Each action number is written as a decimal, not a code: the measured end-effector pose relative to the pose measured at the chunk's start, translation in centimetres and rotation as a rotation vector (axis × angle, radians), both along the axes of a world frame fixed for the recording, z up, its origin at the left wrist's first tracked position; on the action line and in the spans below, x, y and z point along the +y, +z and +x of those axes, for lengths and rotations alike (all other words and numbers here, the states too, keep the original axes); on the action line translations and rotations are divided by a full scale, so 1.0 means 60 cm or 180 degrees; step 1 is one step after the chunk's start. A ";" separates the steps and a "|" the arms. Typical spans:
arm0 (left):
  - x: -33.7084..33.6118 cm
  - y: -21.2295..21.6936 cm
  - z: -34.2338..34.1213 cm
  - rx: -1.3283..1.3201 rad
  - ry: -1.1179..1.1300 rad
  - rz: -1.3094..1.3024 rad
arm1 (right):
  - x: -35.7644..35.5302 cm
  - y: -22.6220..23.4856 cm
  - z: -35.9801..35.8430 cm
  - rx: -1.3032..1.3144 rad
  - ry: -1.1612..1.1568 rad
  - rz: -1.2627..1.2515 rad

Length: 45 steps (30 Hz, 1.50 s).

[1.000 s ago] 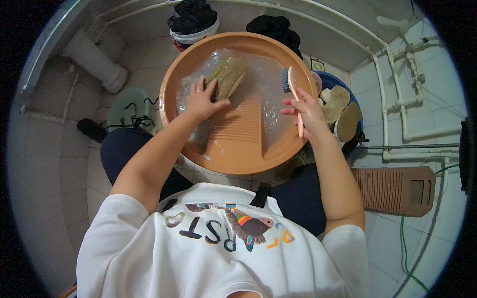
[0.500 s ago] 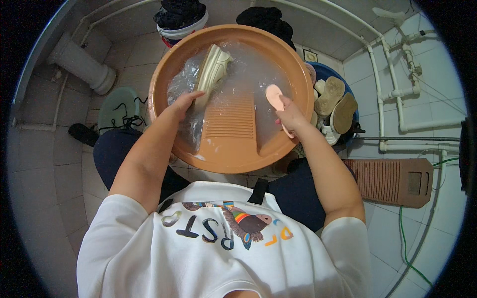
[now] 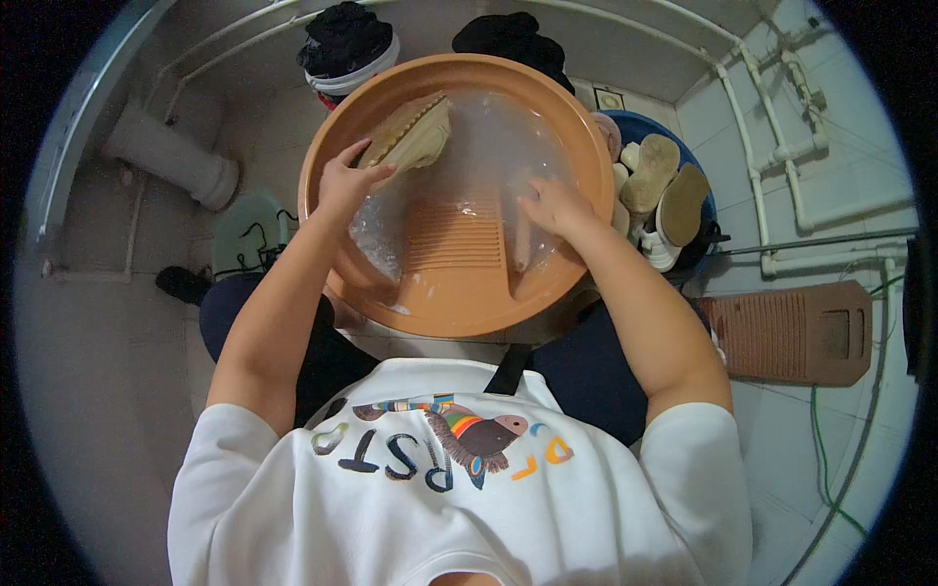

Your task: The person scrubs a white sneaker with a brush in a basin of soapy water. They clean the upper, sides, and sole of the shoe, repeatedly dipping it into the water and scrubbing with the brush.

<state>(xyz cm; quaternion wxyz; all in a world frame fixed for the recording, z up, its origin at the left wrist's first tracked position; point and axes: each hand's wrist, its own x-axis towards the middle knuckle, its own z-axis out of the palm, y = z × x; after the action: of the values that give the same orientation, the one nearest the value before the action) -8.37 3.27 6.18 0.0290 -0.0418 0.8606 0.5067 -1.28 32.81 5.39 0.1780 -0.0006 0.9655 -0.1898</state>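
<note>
A wide orange basin [image 3: 313, 146] of cloudy, soapy water stands in front of me, with a ribbed washboard [image 3: 454, 239] moulded into its near side. My left hand [image 3: 350, 184] grips the near end of a pale cream shoe [image 3: 418, 137], which is tilted on its side at the basin's left. Over the water at the right is my right hand [image 3: 555, 207], fingers apart and nothing in them. Just beside and below those fingers lies the pale pink brush [image 3: 523, 242], partly under the water and blurred.
A blue tub [image 3: 699, 166] heaped with several shoes [image 3: 653, 181] stands right of the basin. A brown washboard [image 3: 791, 334] lies farther right, near white pipes [image 3: 752, 186]. Dark cloth piles [image 3: 513, 41] sit behind the basin. At left is a pale green bowl [image 3: 244, 234].
My right hand has let go of the pink brush, which now lies in the water. The shoe in my left hand has turned, so its edge shows differently.
</note>
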 end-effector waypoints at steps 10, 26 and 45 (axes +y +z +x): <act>0.034 0.136 0.065 0.1133 -0.0703 0.0200 | 0.018 -0.007 -0.038 -0.0060 -0.1512 -0.2726; 0.035 0.054 0.157 0.0785 -0.0473 0.0493 | 0.076 0.096 -0.025 0.0103 -0.1627 -0.2194; 0.014 0.008 0.220 -0.2342 0.0088 0.2075 | 0.381 -0.270 0.102 -0.0199 -0.1396 -0.0236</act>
<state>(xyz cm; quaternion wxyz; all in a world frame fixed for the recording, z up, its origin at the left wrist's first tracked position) 4.81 4.08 6.68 0.3359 -0.2182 0.5894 0.7016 4.81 55.70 -10.79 0.1621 0.2086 0.9289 -0.2593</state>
